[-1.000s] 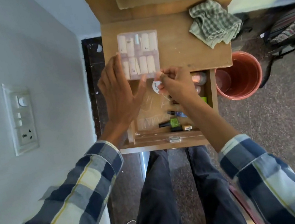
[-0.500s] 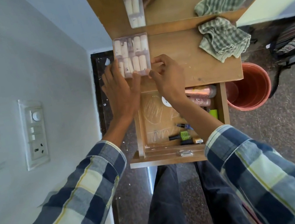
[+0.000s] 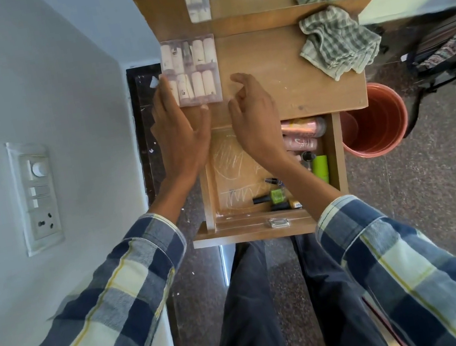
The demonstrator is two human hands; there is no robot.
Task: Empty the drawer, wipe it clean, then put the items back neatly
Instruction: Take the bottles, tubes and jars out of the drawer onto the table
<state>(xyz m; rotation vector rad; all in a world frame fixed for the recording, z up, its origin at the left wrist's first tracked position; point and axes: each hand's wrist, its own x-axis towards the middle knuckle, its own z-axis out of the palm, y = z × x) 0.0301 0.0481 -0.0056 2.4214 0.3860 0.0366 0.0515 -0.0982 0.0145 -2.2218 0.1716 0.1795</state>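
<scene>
Drawer [image 3: 334, 154] stands open below the bench [image 3: 280, 78], bottles inside. Clear case [image 3: 192, 71] lies on the bench: light, rigid, likely slick; grip its edges. Left hand [image 3: 179, 129] touches it flat-fingered; right hand [image 3: 253, 116] hovers loosely curled, empty.

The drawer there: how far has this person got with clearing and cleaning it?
Early days. One item is out: the clear case of small tubes lies on the tabletop, the left hand resting against it, the right hand empty beside it. The drawer holds nail polish bottles, pink cans and a green tube. The checked cloth lies unused, so wiping and restocking remain.
</scene>
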